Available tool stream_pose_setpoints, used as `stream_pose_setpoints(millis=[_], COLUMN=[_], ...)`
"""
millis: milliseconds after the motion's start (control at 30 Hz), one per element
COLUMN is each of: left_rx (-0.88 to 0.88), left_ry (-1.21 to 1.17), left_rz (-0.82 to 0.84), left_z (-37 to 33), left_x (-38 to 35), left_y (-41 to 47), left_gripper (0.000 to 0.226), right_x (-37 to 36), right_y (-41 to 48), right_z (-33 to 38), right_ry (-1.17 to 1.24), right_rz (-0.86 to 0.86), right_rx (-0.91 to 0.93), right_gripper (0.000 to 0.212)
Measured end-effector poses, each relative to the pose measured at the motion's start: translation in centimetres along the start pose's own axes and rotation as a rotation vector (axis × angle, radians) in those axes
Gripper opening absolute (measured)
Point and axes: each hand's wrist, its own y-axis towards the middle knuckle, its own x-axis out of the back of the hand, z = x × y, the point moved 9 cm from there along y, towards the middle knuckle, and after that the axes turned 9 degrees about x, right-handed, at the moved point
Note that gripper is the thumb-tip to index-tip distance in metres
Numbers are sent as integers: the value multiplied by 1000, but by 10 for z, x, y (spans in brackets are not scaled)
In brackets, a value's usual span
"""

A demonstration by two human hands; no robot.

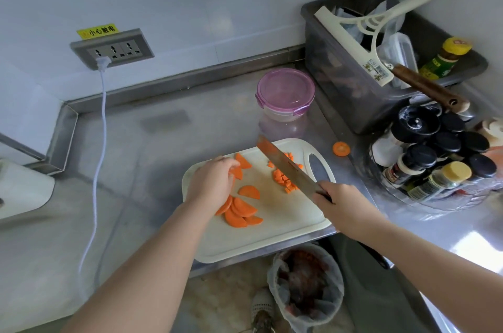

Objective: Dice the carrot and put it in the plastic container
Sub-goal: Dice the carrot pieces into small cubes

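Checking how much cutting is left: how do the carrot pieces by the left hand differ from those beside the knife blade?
The carrot slices are large flat half-moons, overlapping; the diced carrot is small cubes in a heap. The slices lie by the left hand, the diced carrot beside the cleaver held in the right hand. Both are orange and on the cutting board.

A yellow sticker on the wall, just above the grey socket panel, carried the only text I could read: the black characters 小心触电. The barcode label on the squeegee blade, the label on the yellow-capped green bottle and those on the spice jars to my right were too small and blurred for me to read.
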Motion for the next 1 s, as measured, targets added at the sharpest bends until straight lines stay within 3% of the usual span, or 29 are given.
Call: stream_pose_setpoints(millis=[133, 267, 667, 767, 867, 1000], left_rx=[30, -73, -109, -161, -224, -264], left_ry=[63, 138, -19, -61, -144, -106], left_rz=[90, 246, 254, 156, -19, -11], left_z=[-10, -20, -23, -30, -39, -34], left_x=[-8, -36, -37, -25, -6, -16], left_y=[28, 42, 41, 43, 47, 45], left_gripper=[44, 51, 46, 43, 23, 10], right_x=[5, 4, 1, 1, 2, 3], right_y=[10, 17, 22, 24, 25, 26], right_z=[5, 7, 2, 0, -2, -2], right_ry=[23, 33, 47, 69, 82, 86], right_rz=[-33, -39, -39, -41, -51, -58], right_rx=[-7, -6, -27, -37, -45, -30], right_gripper=[34, 35, 35, 33, 33, 35])
